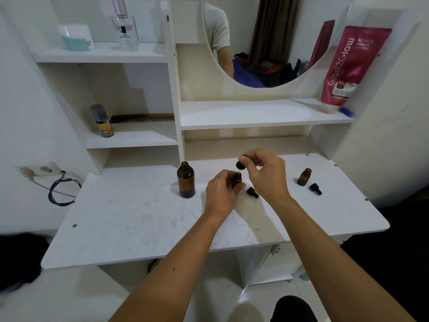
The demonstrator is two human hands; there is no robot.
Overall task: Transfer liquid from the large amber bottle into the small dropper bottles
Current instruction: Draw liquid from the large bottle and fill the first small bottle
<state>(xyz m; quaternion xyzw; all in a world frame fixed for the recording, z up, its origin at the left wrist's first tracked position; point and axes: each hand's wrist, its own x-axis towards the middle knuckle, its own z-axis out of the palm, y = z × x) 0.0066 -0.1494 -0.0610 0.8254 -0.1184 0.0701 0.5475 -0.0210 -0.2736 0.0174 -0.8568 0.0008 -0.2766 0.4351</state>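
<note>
The large amber bottle (186,181) stands uncapped on the white table (130,219), left of my hands. My left hand (221,194) grips a small amber dropper bottle (237,179) upright on the table. Just above it, my right hand (264,173) pinches a black dropper cap (240,164) over the bottle's mouth. A second black dropper cap (252,192) lies on the table between my hands. Another small amber bottle (304,177) stands open at the right, with a third black cap (315,188) lying beside it.
Shelves rise behind the table: a spray can (102,120) and comb (142,118) at left, a perfume bottle (124,26) and white jar (75,37) on top, a pink tube (348,66) at right. A round mirror (267,38) hangs in the middle. A black cable (61,190) hangs at the left wall.
</note>
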